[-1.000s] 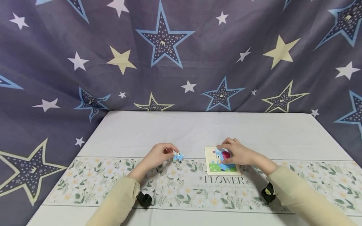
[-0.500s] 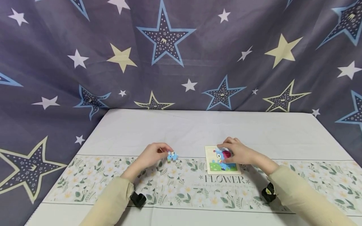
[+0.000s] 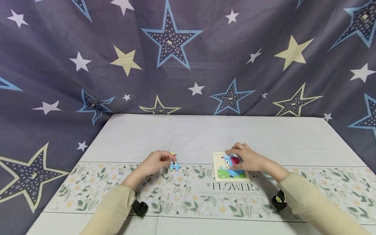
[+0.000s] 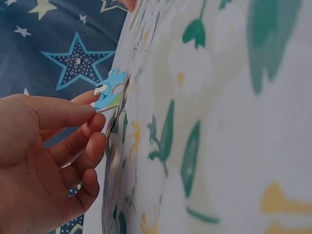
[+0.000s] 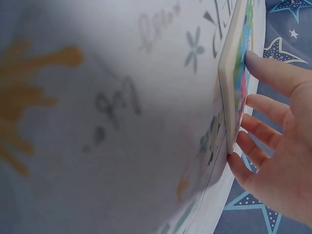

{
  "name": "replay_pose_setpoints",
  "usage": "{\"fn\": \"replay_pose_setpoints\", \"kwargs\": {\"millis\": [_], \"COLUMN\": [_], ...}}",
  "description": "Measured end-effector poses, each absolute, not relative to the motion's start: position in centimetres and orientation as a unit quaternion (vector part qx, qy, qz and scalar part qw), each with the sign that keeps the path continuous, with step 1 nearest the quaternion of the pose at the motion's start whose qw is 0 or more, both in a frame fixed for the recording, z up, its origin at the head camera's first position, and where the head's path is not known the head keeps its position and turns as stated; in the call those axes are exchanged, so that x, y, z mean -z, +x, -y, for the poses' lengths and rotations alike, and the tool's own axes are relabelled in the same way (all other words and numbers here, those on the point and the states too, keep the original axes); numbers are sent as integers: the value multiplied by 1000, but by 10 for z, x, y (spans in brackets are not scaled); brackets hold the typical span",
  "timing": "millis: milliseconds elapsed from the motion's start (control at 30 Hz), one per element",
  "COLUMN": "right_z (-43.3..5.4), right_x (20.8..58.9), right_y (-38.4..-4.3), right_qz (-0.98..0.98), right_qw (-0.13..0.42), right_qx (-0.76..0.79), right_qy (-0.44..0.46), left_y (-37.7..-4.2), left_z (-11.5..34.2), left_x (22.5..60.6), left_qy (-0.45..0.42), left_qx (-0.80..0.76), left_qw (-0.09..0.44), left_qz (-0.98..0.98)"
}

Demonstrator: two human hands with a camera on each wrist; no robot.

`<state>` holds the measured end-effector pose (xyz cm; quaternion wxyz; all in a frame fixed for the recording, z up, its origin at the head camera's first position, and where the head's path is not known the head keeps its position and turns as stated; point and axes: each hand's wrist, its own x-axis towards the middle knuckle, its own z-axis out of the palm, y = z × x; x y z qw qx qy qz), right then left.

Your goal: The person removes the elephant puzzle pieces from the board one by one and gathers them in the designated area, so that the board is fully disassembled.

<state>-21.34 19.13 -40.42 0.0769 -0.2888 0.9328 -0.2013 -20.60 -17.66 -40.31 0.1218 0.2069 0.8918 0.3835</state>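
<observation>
My left hand (image 3: pixel 155 162) pinches a small jigsaw piece (image 3: pixel 175 166) between thumb and forefinger. The piece is mostly blue; in the left wrist view it shows a white patch and a green edge, and stands tilted close to the cloth. Its other fingers are loosely bent. A small yellow and red patch shows just above those fingertips in the head view. My right hand (image 3: pixel 249 159) rests on a square jigsaw board (image 3: pixel 219 173) with a blue cartoon figure and green ground. In the right wrist view the thumb touches its picture, and the fingers lie spread along its edge, covering part of it.
A white tablecloth (image 3: pixel 194 137) with a floral band and the printed word FLOWER covers the table. Behind the table hangs a dark curtain (image 3: pixel 211 58) with stars. A black strap-on camera (image 3: pixel 139 208) sits at the left wrist, another black device (image 3: pixel 278 200) at the right.
My left hand has drawn the jigsaw piece leftward, away from the board, and its angle in the fingers has changed. The right hand and the board stay where they were.
</observation>
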Motion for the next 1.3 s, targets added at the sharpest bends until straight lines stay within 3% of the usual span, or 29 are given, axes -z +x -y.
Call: {"fn": "replay_pose_setpoints", "kwargs": {"millis": [733, 1300], "right_z": [-190, -191], "right_x": [402, 404], "right_y": [-211, -211], "right_qz": [-931, -930], "right_qw": [72, 70], "right_qx": [206, 210], "right_qy": [-291, -292], "left_y": [-207, -208], "left_z": [181, 179], "left_x": [404, 405], "left_qy": [180, 171], "left_qx": [-389, -396], "left_qw": [155, 144], "left_qz": [-890, -891]}}
